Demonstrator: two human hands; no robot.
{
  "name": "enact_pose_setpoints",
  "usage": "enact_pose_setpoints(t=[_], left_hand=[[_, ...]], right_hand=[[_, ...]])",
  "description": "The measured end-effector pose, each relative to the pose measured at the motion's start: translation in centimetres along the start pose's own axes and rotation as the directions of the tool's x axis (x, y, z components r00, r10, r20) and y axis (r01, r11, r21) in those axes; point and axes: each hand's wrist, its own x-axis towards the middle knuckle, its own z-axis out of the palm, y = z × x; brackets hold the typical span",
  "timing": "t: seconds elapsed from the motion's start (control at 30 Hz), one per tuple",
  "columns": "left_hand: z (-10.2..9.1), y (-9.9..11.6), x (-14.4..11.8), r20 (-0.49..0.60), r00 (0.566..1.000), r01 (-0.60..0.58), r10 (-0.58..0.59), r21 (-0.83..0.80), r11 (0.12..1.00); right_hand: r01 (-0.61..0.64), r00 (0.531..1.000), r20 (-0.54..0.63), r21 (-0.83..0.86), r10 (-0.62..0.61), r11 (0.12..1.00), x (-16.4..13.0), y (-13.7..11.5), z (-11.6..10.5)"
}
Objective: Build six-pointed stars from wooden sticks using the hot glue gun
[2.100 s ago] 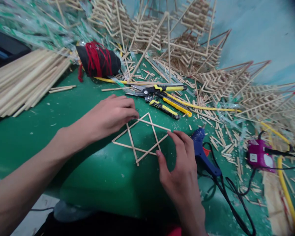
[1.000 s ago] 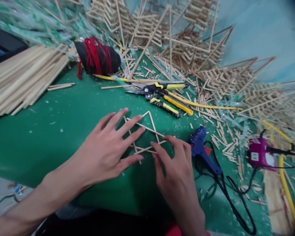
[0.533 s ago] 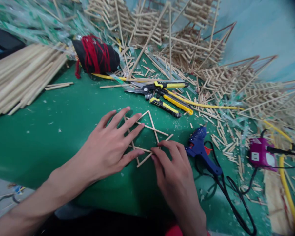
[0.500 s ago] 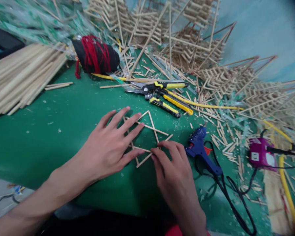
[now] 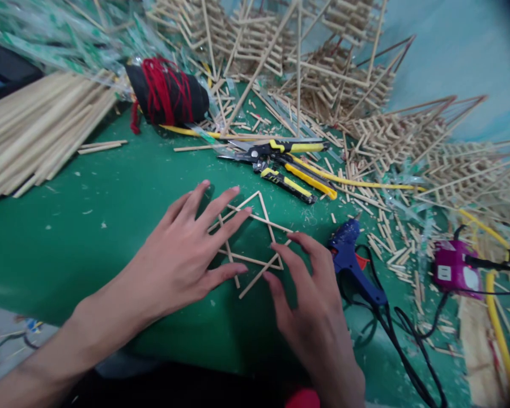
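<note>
Thin wooden sticks (image 5: 272, 226) lie crossed in a six-pointed star outline on the green tabletop. My left hand (image 5: 191, 241) is open over the star's left side, its spread fingers resting on or just above the sticks and hiding part of them. At the right side, my right hand (image 5: 310, 283) has its fingers apart. Its index and middle fingertips are at the star's right corners, and the thumb is near the lower stick (image 5: 259, 276). Whether these fingertips touch the wood is hard to tell. A blue glue gun (image 5: 351, 255) lies just right of my right hand.
Yellow-black cutters (image 5: 276, 158) lie beyond the star. A bundle of sticks (image 5: 38, 124) and red yarn on a black cone (image 5: 168, 90) are at the left back. Stacked stick frames (image 5: 340, 79) line the wall. Stick offcuts (image 5: 391, 243) and a purple power block (image 5: 457, 266) are right.
My right hand's fingers have spread from a pinch at the star's lower right corner. My left fingers have shifted slightly left, and the sticks at the right corner now cross differently, showing a closed tip.
</note>
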Motion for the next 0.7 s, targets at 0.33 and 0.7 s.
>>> enact_pose_setpoints(t=[0.33, 0.7], left_hand=[[0.3, 0.0, -1.0, 0.009, 0.997, -0.075, 0.075, 0.025, 0.997], [0.2, 0.8, -0.9, -0.013, 1.0, -0.012, 0.011, -0.042, 0.999]], right_hand=[[-0.055, 0.987, 0.149, -0.025, 0.058, 0.998, -0.4, 0.6, -0.3], [0.012, 0.988, 0.156, -0.05, -0.004, 0.999, -1.4, 0.9, -1.3]])
